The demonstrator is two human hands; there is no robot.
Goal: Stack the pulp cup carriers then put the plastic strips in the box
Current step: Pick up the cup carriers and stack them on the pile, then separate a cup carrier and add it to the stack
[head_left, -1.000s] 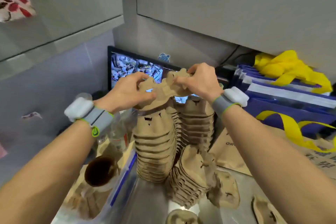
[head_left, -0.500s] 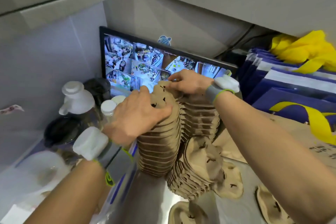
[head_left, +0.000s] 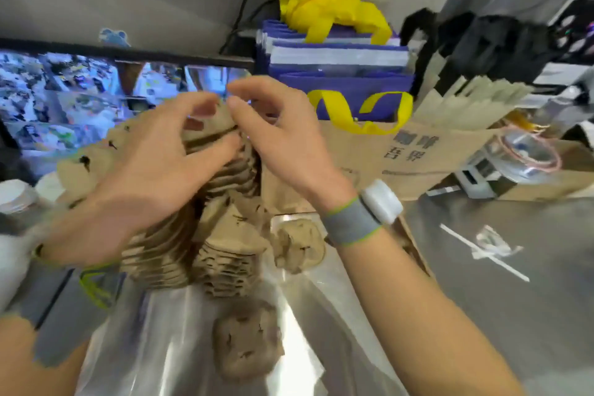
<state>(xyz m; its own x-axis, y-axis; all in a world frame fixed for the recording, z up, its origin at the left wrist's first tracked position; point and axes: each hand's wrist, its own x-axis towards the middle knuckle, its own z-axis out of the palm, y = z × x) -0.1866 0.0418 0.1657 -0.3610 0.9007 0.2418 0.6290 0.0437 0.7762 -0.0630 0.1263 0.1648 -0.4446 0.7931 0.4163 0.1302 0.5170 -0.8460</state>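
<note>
A tall stack of brown pulp cup carriers [head_left: 221, 244] stands on the steel counter, left of centre. My left hand [head_left: 151, 177] lies over the stack's top and left side, fingers curled round the top carrier [head_left: 205, 132]. My right hand [head_left: 283, 145] pinches the same top carrier from the right with thumb and fingertips. Two loose carriers lie near the stack, one in front [head_left: 247, 341] and one to the right [head_left: 302, 241]. Clear and white plastic strips [head_left: 485, 247] lie on the counter at the right. An open cardboard box [head_left: 546, 183] sits behind them.
A monitor [head_left: 64, 100] stands behind the stack. Purple bags with yellow handles [head_left: 340, 74] and brown paper bags [head_left: 418, 151] line the back. White-capped bottles [head_left: 19, 196] are at the left edge. A clear plastic sheet [head_left: 180, 331] lies under the stack.
My hands have pushed the top carrier down onto the stack and drawn together at its top. The view has swung right, bringing the plastic strips and the box into sight.
</note>
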